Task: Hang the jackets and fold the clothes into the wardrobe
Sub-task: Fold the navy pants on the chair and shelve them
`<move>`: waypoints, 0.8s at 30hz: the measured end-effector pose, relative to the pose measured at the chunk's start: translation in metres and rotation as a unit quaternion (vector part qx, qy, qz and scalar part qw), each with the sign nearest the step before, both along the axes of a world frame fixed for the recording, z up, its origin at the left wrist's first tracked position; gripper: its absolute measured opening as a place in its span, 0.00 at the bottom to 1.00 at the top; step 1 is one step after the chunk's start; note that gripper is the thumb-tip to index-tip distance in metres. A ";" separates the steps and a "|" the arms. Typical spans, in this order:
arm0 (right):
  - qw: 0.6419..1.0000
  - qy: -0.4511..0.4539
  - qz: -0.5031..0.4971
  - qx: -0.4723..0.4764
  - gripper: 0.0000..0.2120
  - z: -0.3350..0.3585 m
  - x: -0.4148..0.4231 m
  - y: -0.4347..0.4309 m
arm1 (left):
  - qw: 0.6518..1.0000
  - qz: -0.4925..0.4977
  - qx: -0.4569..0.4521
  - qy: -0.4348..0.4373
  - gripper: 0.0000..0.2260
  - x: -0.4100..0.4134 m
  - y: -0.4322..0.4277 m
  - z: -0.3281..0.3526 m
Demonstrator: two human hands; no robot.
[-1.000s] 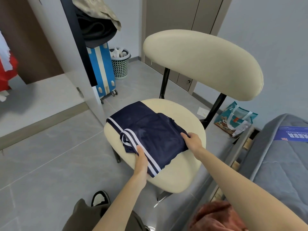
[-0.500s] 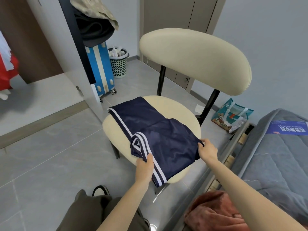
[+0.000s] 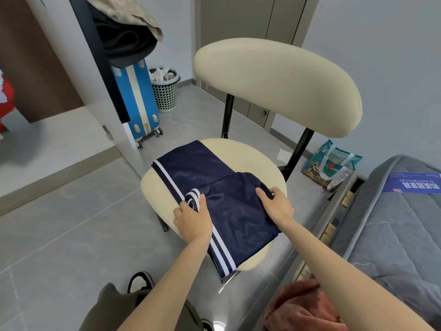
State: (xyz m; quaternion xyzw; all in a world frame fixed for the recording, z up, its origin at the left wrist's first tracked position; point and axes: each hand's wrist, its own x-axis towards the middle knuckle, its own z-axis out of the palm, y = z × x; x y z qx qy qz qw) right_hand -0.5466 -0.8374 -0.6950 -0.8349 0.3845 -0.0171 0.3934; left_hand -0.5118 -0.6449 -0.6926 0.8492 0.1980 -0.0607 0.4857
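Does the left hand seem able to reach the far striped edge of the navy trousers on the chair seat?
Probably yes. The left hand holds the navy trousers at the fold, and nothing lies between it and that edge.

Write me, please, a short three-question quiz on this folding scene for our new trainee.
1. True or false: the navy garment lies on the chair seat.
2. Its stripes are: A white, B red, C yellow.
3. Fill in: the ___ hand grips the striped edge.

Key: 1 true. 2 A. 3 left: the left hand grips the striped fold, while the right hand pinches the plain far edge.
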 end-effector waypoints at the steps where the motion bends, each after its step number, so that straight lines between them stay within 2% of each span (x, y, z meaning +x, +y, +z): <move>1: 0.999 -0.049 -0.017 -0.006 0.15 0.001 0.000 -0.001 | 1.000 0.006 -0.024 -0.018 0.26 0.001 -0.001 -0.001; 3: 0.990 -0.130 -0.050 -0.020 0.11 0.000 -0.003 -0.003 | 0.993 0.029 -0.116 -0.007 0.25 0.002 -0.001 -0.001; 5: 0.985 -0.157 -0.070 -0.024 0.10 -0.001 -0.005 -0.005 | 0.980 0.047 -0.182 0.065 0.29 0.008 0.003 -0.001; 7: 0.989 -0.133 -0.063 -0.024 0.10 -0.004 -0.007 -0.007 | 0.968 0.058 -0.207 0.127 0.28 0.014 0.009 -0.003; 9: 0.994 -0.087 -0.035 -0.064 0.13 -0.007 -0.007 -0.006 | 0.974 0.056 -0.197 0.096 0.23 0.015 0.011 -0.001; 10: 0.992 -0.078 -0.013 -0.099 0.15 -0.006 -0.008 -0.004 | 0.987 0.043 -0.147 0.041 0.22 0.013 0.012 0.001; 11: 0.986 -0.093 0.019 -0.136 0.17 -0.003 -0.007 0.001 | 0.997 0.019 -0.062 -0.052 0.23 0.012 0.014 0.002; 12: 0.975 -0.121 0.062 -0.174 0.17 0.001 -0.005 0.007 | 0.987 -0.016 0.034 -0.159 0.23 0.010 0.014 0.002; 13: 0.961 -0.138 0.117 -0.210 0.18 0.003 -0.002 0.016 | 0.959 -0.068 0.119 -0.250 0.23 0.009 0.013 0.001; 14: 0.947 -0.131 0.172 -0.239 0.18 0.005 0.002 0.025 | 0.922 -0.142 0.196 -0.303 0.22 0.009 0.010 0.001; 16: 0.930 -0.073 0.249 -0.259 0.21 0.003 0.008 0.045 | 0.856 -0.285 0.321 -0.288 0.21 0.005 0.001 -0.006; 17: 0.929 -0.033 0.270 -0.252 0.21 -0.001 0.010 0.051 | 0.840 -0.322 0.357 -0.250 0.23 0.003 -0.002 -0.012; 20: 0.921 0.074 0.289 -0.252 0.23 -0.021 0.007 0.051 | 0.846 -0.342 0.372 -0.172 0.26 0.001 0.000 -0.031; 24: 0.927 0.107 0.275 -0.233 0.24 -0.030 0.003 0.034 | 0.837 -0.364 0.371 -0.171 0.27 0.006 0.002 -0.036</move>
